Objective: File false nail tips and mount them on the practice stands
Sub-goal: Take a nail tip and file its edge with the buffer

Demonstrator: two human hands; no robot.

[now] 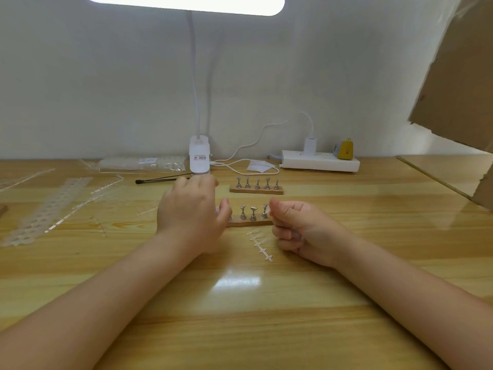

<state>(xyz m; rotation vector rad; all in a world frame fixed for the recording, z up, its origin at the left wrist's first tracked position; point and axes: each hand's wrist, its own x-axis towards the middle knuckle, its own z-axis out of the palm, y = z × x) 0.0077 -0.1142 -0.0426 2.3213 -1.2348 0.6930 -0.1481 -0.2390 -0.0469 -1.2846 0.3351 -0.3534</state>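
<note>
Two hands flank the near stand (250, 222) at mid-table (266, 316). Left hand (190, 209) covers its left end, grip hidden. Right hand (298, 231), fingers curled, pinches a clear nail tip (266, 208) at the rightmost peg; bare table lies nearer.

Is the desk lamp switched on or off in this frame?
On. The lamp head glows bright white along the top edge, and its glare reflects off the wooden table in front of the hands.

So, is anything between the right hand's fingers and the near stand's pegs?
Nothing visible. The right hand sits at the near stand's right end, fingers beside the rightmost visible peg. The left hand covers only the left end.
</note>
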